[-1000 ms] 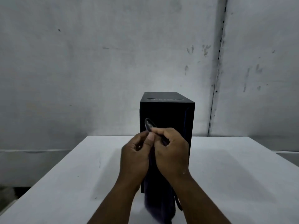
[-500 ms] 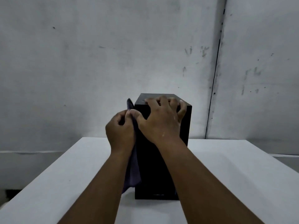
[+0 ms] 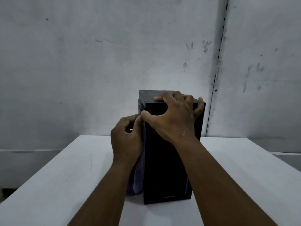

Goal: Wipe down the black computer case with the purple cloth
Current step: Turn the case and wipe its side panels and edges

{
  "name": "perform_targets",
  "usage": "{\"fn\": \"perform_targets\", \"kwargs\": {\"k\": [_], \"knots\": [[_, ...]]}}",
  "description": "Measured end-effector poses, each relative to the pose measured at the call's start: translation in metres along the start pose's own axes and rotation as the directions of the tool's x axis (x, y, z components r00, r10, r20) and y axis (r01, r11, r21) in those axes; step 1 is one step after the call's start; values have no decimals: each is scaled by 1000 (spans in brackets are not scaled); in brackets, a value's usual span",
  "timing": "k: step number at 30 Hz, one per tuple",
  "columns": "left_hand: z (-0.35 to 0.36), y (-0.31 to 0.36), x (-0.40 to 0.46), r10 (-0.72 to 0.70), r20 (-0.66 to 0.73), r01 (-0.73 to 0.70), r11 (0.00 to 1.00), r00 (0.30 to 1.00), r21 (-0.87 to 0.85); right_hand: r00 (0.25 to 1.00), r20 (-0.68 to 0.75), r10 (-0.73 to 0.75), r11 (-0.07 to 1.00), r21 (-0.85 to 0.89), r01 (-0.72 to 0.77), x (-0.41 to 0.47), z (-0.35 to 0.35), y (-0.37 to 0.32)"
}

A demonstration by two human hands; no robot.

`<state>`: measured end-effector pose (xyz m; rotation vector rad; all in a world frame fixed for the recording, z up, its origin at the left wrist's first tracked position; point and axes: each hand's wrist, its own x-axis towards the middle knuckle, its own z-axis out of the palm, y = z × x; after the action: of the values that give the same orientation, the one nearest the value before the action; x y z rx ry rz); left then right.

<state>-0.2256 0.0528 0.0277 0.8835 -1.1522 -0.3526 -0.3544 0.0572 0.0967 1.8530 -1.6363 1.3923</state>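
Note:
A black computer case [image 3: 164,168] stands upright on a white table [image 3: 65,176], its narrow front facing me. My right hand [image 3: 175,116] grips the case's top front edge, fingers over the top and thumb at the upper left corner. My left hand [image 3: 127,137] is closed on a purple cloth [image 3: 138,176] and holds it against the case's left side. The cloth hangs down along that side almost to the table. The case's left panel is hidden from me.
A stained grey wall [image 3: 97,62] rises right behind the table, with a vertical seam [image 3: 218,70] to the right of the case. The table's left edge [image 3: 37,170] drops off to a dark floor.
The right hand left the cloth and went onto the top of the case. The left hand carried the cloth from the front to the left side. The view has come closer.

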Motion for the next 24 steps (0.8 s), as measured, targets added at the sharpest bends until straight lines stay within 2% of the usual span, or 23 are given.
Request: {"fn": "perform_targets", "kwargs": {"k": [3, 8, 12, 17, 19, 22, 24], "knots": [[7, -1, -12, 41, 62, -43, 998, 997, 36, 1000, 24, -1, 996, 91, -1, 3, -9, 16], [11, -44, -57, -41, 227, -1, 983, 973, 181, 996, 80, -39, 967, 253, 17, 7, -28, 55], [23, -39, -65, 140, 240, -183, 969, 961, 167, 990, 115, -84, 930, 367, 36, 10, -43, 73], [48, 10, -43, 408, 122, -420, 902, 905, 96, 973, 202, -109, 888, 460, 4, 16, -54, 88], [58, 21, -41, 463, 92, -471, 877, 882, 100, 966, 230, -121, 890, 457, 3, 20, -62, 92], [66, 11, -53, 484, 141, -499, 861, 863, 98, 966, 246, -77, 890, 453, -44, 23, -72, 91], [66, -6, -66, 487, 204, -515, 849, 849, 115, 975, 221, -25, 940, 336, -52, 24, -74, 78]]}}
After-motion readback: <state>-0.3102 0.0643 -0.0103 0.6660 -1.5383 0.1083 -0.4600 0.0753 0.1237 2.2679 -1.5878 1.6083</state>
